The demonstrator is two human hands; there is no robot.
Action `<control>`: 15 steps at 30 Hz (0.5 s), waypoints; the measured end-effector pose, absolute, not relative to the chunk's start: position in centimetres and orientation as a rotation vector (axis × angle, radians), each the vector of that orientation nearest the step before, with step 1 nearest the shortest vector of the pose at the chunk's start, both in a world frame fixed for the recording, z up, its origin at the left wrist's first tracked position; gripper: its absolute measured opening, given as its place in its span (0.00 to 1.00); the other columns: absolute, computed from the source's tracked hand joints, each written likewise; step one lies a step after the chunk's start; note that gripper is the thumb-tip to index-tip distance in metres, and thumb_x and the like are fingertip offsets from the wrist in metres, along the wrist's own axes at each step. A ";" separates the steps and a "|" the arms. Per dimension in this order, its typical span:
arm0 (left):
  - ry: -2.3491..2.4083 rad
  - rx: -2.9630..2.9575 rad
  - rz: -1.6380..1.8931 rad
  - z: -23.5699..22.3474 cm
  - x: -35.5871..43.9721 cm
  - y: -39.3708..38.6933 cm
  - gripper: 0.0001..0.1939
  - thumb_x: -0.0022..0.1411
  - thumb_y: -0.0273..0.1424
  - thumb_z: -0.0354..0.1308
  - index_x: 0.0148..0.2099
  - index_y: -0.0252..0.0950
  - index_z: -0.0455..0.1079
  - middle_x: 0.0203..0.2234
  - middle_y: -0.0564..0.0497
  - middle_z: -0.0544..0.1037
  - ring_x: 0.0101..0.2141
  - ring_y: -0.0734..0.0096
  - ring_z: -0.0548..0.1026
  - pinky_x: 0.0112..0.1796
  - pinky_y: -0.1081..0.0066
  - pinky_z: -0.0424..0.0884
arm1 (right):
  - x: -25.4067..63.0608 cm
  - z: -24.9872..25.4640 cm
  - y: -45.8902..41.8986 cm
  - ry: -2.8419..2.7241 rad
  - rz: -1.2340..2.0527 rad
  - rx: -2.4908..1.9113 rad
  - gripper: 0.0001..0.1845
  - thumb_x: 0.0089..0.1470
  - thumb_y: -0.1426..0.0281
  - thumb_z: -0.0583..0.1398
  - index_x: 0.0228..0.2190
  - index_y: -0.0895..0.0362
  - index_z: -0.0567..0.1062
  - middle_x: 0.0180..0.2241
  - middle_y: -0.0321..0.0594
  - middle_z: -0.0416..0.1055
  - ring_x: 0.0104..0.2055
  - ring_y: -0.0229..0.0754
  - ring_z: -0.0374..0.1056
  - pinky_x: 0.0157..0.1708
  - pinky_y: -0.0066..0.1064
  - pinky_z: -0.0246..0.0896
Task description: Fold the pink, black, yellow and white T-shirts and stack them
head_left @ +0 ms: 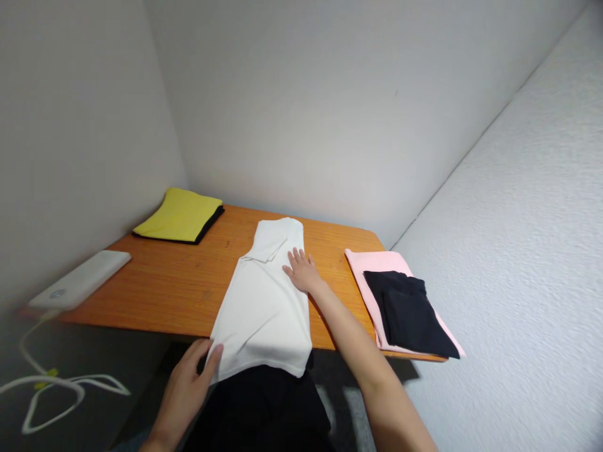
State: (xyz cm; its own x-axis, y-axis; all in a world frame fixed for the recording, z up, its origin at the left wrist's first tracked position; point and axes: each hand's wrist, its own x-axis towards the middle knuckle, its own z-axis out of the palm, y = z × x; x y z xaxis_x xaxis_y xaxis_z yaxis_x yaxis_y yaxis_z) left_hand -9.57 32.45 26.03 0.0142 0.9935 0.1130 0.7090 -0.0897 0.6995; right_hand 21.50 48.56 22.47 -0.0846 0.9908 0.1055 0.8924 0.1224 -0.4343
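A white short-sleeved shirt (266, 301) lies lengthwise on the wooden table, folded inward along its side, with a sleeve doubled over near the top. Its hem hangs past the table's front edge, above dark clothing on my lap. My right hand (301, 271) rests flat on the shirt's upper right part, fingers spread. At the lower left corner of the hem is my left hand (191, 373), thumb and forefinger close together at the cloth's edge in what looks like a pinch. Its other fingers are mostly hidden.
A folded yellow cloth (183, 213) lies over a black one (210, 226) at the back left. On the right, folded black clothing (407, 314) sits on a pink folded garment (355, 263). A white power bank (80, 279) with a cable (70, 383) is at the left edge. Walls enclose the table (188, 282).
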 end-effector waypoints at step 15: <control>1.560 1.269 0.991 26.3 -9.3 31.0 0.26 0.44 0.52 0.69 0.29 0.37 0.65 0.19 0.58 0.72 0.21 0.75 0.70 0.21 0.80 0.65 | 21.2 22.6 48.2 -1.998 0.258 -1.856 0.36 0.66 0.52 0.43 0.67 0.58 0.50 0.69 0.47 0.39 0.71 0.51 0.34 0.67 0.49 0.25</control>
